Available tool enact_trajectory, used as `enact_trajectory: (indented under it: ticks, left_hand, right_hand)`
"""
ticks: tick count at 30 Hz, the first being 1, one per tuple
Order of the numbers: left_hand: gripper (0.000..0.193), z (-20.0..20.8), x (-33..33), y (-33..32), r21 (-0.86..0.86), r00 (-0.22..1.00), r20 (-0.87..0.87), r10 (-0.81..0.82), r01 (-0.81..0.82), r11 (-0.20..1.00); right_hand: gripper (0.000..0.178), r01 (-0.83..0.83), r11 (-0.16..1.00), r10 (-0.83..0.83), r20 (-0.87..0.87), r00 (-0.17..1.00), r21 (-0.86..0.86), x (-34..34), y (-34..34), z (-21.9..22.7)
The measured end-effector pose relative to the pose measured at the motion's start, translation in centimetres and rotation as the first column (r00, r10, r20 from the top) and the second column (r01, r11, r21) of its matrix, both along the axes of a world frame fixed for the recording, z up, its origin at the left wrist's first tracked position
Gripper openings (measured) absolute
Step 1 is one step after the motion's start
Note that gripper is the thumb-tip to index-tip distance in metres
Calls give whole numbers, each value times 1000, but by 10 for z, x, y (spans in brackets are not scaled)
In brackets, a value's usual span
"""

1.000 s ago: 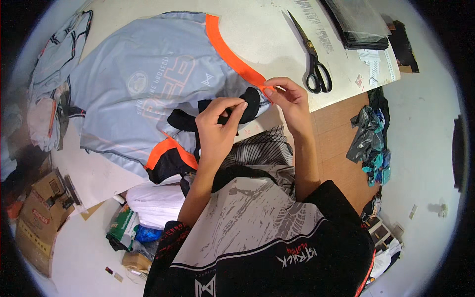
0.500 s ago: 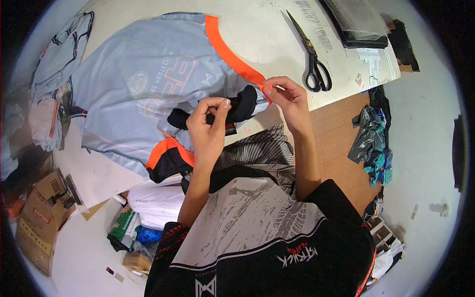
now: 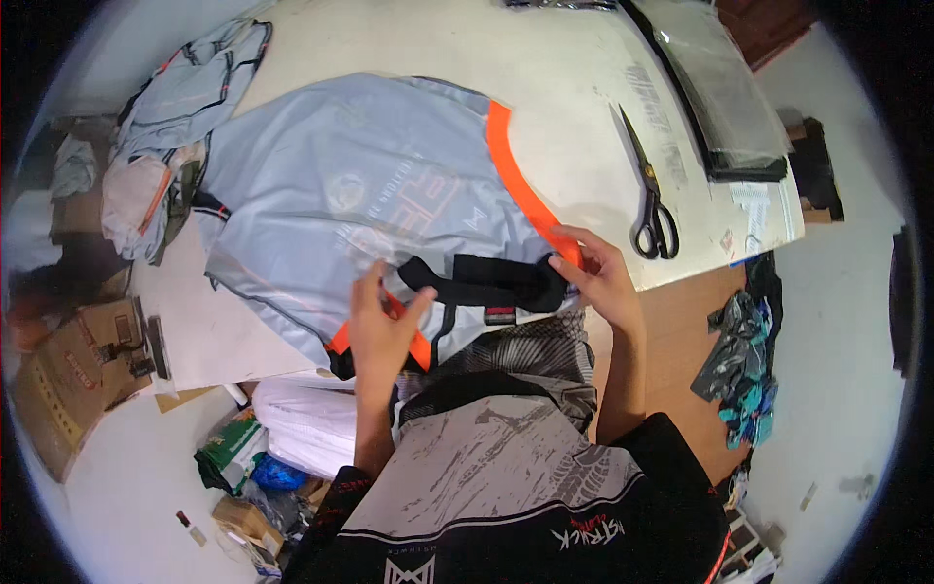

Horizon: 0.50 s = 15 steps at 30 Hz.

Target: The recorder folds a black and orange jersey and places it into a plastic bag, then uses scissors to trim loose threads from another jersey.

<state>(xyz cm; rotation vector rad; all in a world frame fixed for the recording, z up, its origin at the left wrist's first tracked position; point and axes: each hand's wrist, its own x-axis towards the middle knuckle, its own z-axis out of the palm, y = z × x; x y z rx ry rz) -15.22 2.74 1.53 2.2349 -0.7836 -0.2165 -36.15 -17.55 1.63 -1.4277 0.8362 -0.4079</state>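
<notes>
A light grey-blue shirt with orange edging lies spread on the table, its black collar toward me. My right hand pinches the shirt by the orange strip beside the collar's right end. Over the near left of the shirt is my left hand, thumb and forefinger spread apart with nothing gripped between them. Its thumb tip comes close to the collar's left end; part of another orange strip shows beside and behind this hand. A small dark label sits below the collar.
Black-handled scissors lie right of the shirt on the white table. Farther right is a stack of clear plastic sheets. More grey garments are heaped at the left. Cardboard boxes and bags stand below the table's left side.
My left hand has let go of the black collar and opened, moving left over the shirt. The collar now lies flatter. My right hand stays at the orange strip. The whole view has shifted.
</notes>
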Motion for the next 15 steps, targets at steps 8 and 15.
enact_trajectory:
  ticks: [8,15]
  left_hand:
    - [30,65,24,36,32,725,-505,-469,559,829]
    - [49,222,144,33,-226,-268,-341,-901,954,-198]
  right_hand:
    - [12,-280,957,290,194,937,-76,-18,-25,44]
    - [8,-594,273,939,344,-6,-757,29,-48,190]
